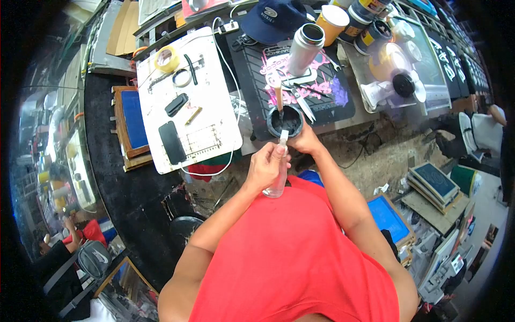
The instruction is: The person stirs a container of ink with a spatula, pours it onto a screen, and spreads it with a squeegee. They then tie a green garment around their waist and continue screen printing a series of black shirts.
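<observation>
My left hand [266, 167] is wrapped round a clear spray bottle [277, 182], its nozzle end at the rim of a dark cup. My right hand [306, 138] grips that dark cup [271, 126] from its right side. Dark, wet-looking material coats the cup's inside, and a wooden-handled tool [279, 98] stands up in it. Just beyond the cup, scissors [303, 105] lie on a black printed mat [252, 80], close to a white upright bottle [306, 51].
On the left, a white board [214, 107] holds a phone [171, 142], tape rolls and a cable. Paint containers [370, 37] stand at the back right. Framed screens [389, 217] lie at lower right. Another person [480, 131] is at the far right.
</observation>
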`<state>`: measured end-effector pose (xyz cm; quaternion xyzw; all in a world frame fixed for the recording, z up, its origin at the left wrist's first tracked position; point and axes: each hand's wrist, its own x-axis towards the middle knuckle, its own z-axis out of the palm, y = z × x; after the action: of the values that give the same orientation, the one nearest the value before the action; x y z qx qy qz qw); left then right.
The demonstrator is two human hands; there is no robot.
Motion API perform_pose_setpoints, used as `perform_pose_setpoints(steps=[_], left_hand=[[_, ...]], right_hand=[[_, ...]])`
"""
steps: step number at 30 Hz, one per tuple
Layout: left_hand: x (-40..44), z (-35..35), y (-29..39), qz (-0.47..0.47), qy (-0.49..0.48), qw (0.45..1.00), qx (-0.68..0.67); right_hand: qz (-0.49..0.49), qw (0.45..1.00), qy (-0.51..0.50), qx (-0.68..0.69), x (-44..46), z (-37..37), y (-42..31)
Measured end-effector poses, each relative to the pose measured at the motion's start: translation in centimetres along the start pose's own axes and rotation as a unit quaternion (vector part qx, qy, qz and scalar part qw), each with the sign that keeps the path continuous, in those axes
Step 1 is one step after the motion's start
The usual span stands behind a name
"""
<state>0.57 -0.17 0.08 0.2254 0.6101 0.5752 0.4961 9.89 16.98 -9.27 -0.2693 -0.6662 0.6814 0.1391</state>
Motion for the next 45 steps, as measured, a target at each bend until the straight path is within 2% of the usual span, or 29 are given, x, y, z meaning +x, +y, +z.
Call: perform_pose_setpoints(steps=[2,18,20,23,26,29,36,38,45], left_hand=[[-0.2,-0.2,0.0,-0.014,0.034,0.998,0.06],[-0.4,0.0,0.8,-0.019,0.003,0.996,0.091],[-0.2,0.2,0.7,0.007,-0.014,0.996,0.087],[-0.2,0.1,0.8,-0.026,-0.002,0.996,0.088],[-0.4,0.3,1.7,-0.036,-0.002,0.997,0.064],[-0.4,0.1,0.9,-0.016,0.032,0.998,0.047],[-0.3,-0.3,0.9,-0.014,0.005,0.996,0.092],[-0.2,-0.3,0.7,-0.042,0.031,0.996,0.067],[-0.2,-0.1,0.7,-0.011,0.065,0.992,0.107]], right_hand=[[-0.02,1.0,0.012,-0.016,0.0,0.2,0.1],[-0.031,0.999,0.018,-0.002,0.1,0.2,1.1],[-0.028,0.999,0.007,0.024,0.0,0.1,1.1],[-0.022,0.999,0.023,-0.034,0.0,0.2,0.2],[-0.021,1.0,0.017,-0.01,0.0,0.2,0.4],[-0.011,0.999,0.021,-0.026,-0.3,0.4,-1.2],[-0.029,0.999,0.023,-0.017,-0.1,0.3,0.3],[-0.02,0.999,0.024,-0.026,0.0,0.3,0.2],[-0.011,0.999,0.024,-0.039,-0.2,0.3,-0.6]])
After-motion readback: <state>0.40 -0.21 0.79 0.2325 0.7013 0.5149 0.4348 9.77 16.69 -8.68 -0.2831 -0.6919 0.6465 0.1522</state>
